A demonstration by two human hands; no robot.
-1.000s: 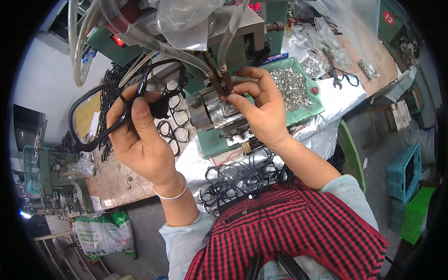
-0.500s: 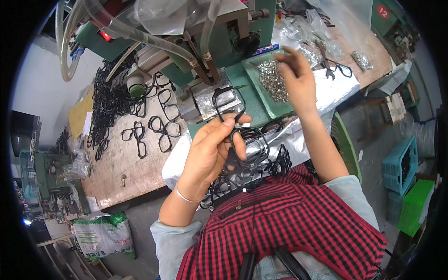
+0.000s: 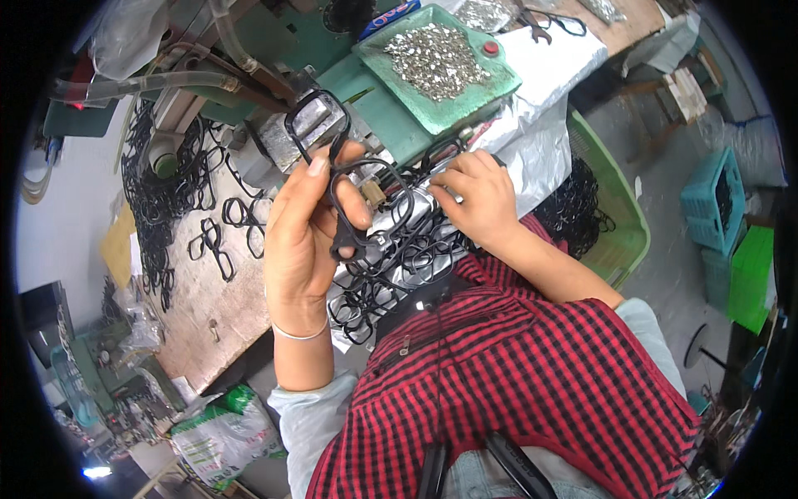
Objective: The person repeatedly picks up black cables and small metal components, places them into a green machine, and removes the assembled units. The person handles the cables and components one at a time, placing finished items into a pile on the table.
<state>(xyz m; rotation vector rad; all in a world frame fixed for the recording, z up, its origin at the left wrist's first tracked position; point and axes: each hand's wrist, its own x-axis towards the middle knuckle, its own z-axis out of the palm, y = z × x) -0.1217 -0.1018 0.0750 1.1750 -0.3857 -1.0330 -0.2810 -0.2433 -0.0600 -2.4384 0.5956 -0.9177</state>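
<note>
My left hand point(image 3: 301, 229) is closed around a black eyeglass frame point(image 3: 339, 150), holding it up in front of the machine with thumb and fingers about its middle. One rim points toward the machine and the other lies over my lap side. My right hand point(image 3: 480, 198) has its fingers drawn together above a heap of black eyeglass frames point(image 3: 416, 259). A tiny pale glint shows by its fingertips; what it is cannot be made out. Beyond that hand, a green tray point(image 3: 432, 123) bears a pile of small silvery metal parts point(image 3: 436, 60).
A green machine with clear hoses point(image 3: 150, 83) stands at the far left. More black frames point(image 3: 158, 195) cover the wooden table point(image 3: 199, 337). Silver foil point(image 3: 536, 108) lines the right edge, above a green basket point(image 3: 623, 224) of dark frames. A wrench point(image 3: 540, 35) lies at the back.
My right hand has come from the tray of metal parts down to the heap of frames, its fingers now together. My left hand still holds the frame. The view has shifted to the right.
</note>
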